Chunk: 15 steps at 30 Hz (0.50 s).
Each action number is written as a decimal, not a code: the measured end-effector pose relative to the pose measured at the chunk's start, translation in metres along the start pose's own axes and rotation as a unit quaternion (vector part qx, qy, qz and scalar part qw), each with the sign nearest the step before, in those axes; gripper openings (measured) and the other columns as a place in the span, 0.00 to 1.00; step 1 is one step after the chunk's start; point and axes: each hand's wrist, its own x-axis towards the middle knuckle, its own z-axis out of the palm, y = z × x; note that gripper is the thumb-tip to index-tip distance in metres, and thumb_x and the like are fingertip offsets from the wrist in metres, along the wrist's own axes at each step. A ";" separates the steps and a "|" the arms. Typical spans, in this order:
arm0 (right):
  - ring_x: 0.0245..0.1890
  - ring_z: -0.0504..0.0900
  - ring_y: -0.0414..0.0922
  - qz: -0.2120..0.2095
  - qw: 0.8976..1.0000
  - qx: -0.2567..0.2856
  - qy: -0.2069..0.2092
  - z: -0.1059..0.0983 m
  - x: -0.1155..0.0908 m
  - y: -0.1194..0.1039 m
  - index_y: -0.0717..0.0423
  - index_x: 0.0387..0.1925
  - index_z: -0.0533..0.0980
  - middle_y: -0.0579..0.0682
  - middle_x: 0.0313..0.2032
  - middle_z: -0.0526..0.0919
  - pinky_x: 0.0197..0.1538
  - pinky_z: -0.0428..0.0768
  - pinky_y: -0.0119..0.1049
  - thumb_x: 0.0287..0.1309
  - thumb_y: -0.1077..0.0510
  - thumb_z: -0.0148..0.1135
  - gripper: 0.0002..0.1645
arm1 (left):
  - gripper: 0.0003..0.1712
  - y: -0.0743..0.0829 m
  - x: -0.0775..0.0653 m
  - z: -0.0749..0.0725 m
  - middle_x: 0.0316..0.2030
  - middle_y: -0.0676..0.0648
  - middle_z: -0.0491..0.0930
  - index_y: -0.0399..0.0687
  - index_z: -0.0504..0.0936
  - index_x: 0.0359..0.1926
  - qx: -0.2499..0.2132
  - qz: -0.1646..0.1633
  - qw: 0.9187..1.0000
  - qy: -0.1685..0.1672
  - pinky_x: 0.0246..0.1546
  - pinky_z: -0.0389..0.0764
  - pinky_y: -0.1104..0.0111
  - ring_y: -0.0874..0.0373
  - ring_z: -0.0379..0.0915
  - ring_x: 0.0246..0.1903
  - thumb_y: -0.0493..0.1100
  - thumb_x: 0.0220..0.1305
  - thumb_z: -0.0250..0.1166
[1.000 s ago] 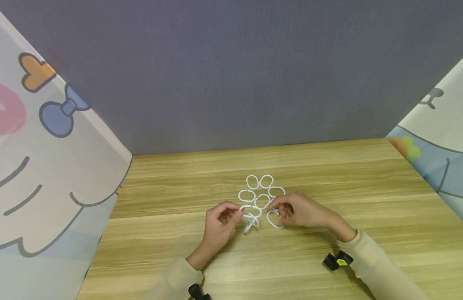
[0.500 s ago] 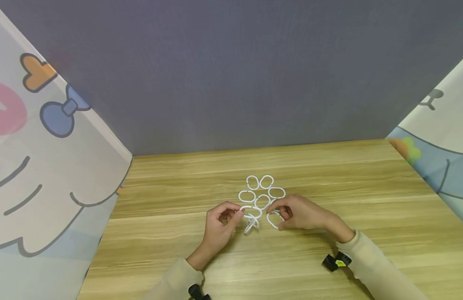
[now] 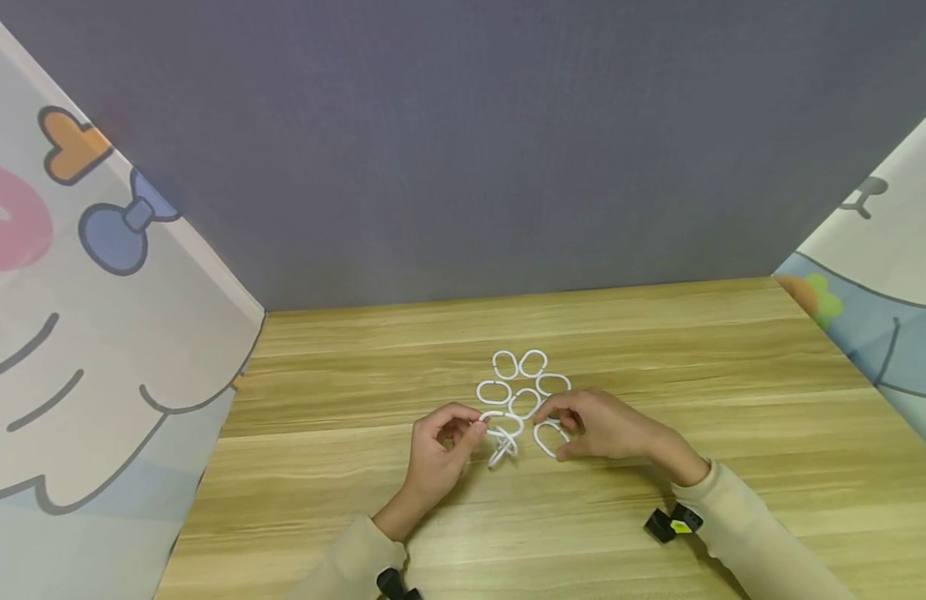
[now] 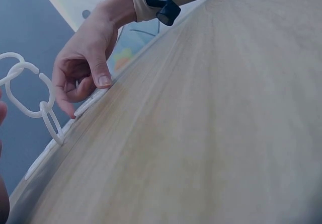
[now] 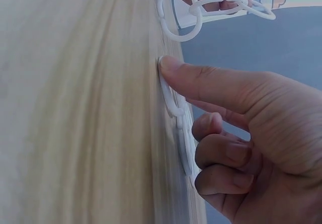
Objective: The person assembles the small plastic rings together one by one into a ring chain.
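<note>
- The left hand [image 3: 440, 450] pinches the end of a white chain [image 5: 197, 15] between thumb and index finger.
- The chain has 3 linked oval rings; it hangs over the near side of the ring pattern, and a small gap shows in its middle ring.
- The right hand [image 3: 601, 423] grips a flat ring [image 5: 168, 92] across its edges, thumb on the near side and index finger on the far side; the other fingers are curled in.
- The flat ring lies on the worktop [image 3: 342, 367], just right of the chain and apart from it.
- Beyond the 2 hands, 5 loose rings [image 3: 511, 407] form a close cluster; at least 1 more is partly covered by the right hand.
- Both arms wear beige sleeves [image 3: 748, 521], each with a black wrist device [image 3: 671, 523].
- A grey wall [image 3: 463, 150] stands behind the wood-grain surface, with cartoon panels [image 3: 95, 350] at both sides.
</note>
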 end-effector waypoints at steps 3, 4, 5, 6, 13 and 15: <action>0.34 0.74 0.36 -0.005 1.000 -0.023 0.018 0.001 0.000 -0.001 0.43 0.52 0.86 0.39 0.34 0.77 0.39 0.77 0.32 0.47 0.60 0.91 0.30 | 0.07 0.000 0.000 0.000 0.29 0.33 0.85 0.27 0.85 0.40 0.001 -0.001 1.000 0.002 0.23 0.75 0.75 0.70 0.75 0.27 0.31 0.75 0.71; 0.37 0.76 0.37 -0.005 0.999 -0.028 0.024 0.002 0.000 -0.001 0.42 0.51 0.85 0.39 0.37 0.78 0.41 0.78 0.33 0.46 0.59 0.92 0.31 | 0.07 0.000 0.000 0.000 0.30 0.33 0.85 0.27 0.85 0.40 0.001 -0.002 1.000 0.002 0.23 0.75 0.75 0.70 0.75 0.27 0.31 0.75 0.71; 0.39 0.77 0.37 -0.006 0.999 -0.032 0.029 0.002 0.000 -0.002 0.41 0.51 0.85 0.40 0.40 0.79 0.43 0.80 0.34 0.45 0.59 0.92 0.31 | 0.06 0.001 0.000 0.000 0.29 0.33 0.85 0.28 0.85 0.40 0.001 -0.002 1.000 0.002 0.22 0.75 0.75 0.70 0.75 0.27 0.31 0.75 0.71; 0.41 0.78 0.38 -0.008 0.999 -0.033 0.034 0.002 0.000 -0.002 0.41 0.50 0.84 0.40 0.42 0.80 0.45 0.81 0.35 0.45 0.59 0.92 0.32 | 0.06 0.001 0.000 0.000 0.29 0.33 0.85 0.28 0.85 0.40 0.001 -0.002 1.000 0.002 0.22 0.76 0.75 0.70 0.76 0.27 0.31 0.75 0.71; 0.36 0.75 0.37 -0.006 0.999 -0.026 0.046 0.005 0.002 -0.003 0.42 0.45 0.81 0.36 0.35 0.77 0.40 0.78 0.32 0.41 0.61 0.94 0.33 | 0.05 0.001 0.000 0.000 0.28 0.33 0.84 0.28 0.85 0.40 0.000 0.001 1.000 0.001 0.22 0.76 0.75 0.69 0.77 0.26 0.30 0.74 0.70; 0.33 0.75 0.35 -0.004 0.999 -0.011 0.047 0.006 0.003 -0.003 0.43 0.44 0.81 0.36 0.33 0.77 0.37 0.77 0.31 0.43 0.62 0.93 0.31 | 0.04 0.001 0.000 0.000 0.28 0.33 0.84 0.28 0.85 0.40 0.001 0.001 1.000 0.002 0.22 0.76 0.75 0.69 0.77 0.26 0.29 0.74 0.70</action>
